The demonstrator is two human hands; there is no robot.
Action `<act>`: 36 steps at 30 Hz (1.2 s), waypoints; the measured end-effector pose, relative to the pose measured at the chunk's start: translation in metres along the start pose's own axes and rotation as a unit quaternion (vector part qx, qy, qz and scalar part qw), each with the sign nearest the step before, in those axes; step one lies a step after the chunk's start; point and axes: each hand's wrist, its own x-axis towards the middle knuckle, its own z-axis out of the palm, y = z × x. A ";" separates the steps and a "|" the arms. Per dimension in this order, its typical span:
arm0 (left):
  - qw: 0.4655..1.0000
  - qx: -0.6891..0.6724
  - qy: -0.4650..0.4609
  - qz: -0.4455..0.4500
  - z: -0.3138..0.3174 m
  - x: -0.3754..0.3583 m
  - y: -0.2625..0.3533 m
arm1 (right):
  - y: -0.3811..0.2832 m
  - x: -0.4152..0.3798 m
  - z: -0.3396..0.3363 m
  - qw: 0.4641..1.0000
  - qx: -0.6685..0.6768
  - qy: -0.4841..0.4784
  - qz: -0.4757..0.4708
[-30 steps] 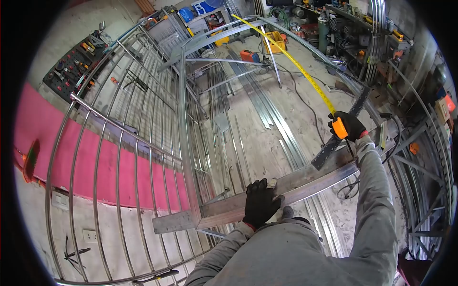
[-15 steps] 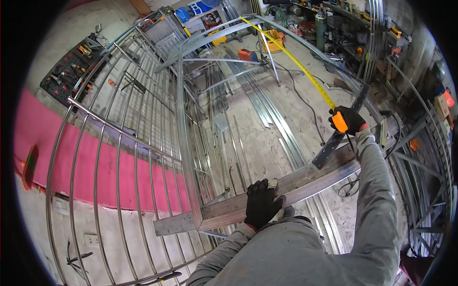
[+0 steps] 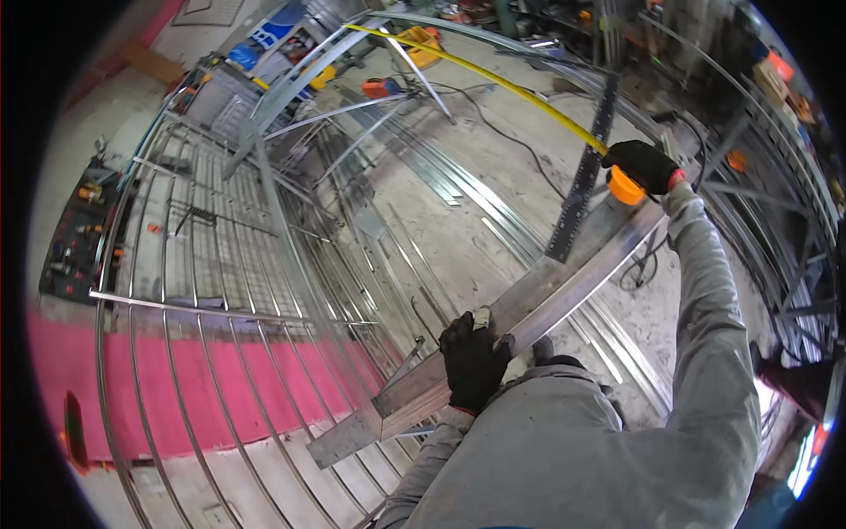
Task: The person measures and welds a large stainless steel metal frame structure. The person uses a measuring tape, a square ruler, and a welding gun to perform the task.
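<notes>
My right hand (image 3: 646,167), in a black glove, is closed around an orange tape measure (image 3: 627,187). Its yellow blade (image 3: 511,85) stretches to the far left corner of a metal frame. Beside that hand a black perforated square (image 3: 583,189) lies across the frame. My left hand (image 3: 474,363), also gloved, rests on the near metal beam (image 3: 551,291), its fingers over the top and somewhat apart.
Metal bars of a railing (image 3: 211,313) stand at the left before a pink wall (image 3: 256,388). Long metal profiles (image 3: 467,181) lie on the floor beneath the frame. Metal trusses (image 3: 758,194) are at the right, with a yellow tool case (image 3: 421,51) at the back.
The view has swung to the right and tilted. My right hand has turned with the tape measure, and the blade now bows slightly. My left hand stays on the beam.
</notes>
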 end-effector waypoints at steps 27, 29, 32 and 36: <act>0.997 0.068 -0.023 0.026 0.018 0.002 -0.002 | -0.054 -0.176 0.017 0.911 0.087 0.094 0.392; 0.997 0.071 -0.020 0.028 0.018 0.001 -0.003 | -0.053 -0.176 0.018 0.892 0.125 0.096 0.424; 0.997 0.062 -0.013 0.038 0.018 0.001 -0.005 | -0.048 -0.178 0.020 0.888 0.146 0.103 0.423; 0.999 0.035 -0.014 0.023 0.021 0.001 -0.007 | -0.045 -0.181 0.022 0.888 0.167 0.101 0.417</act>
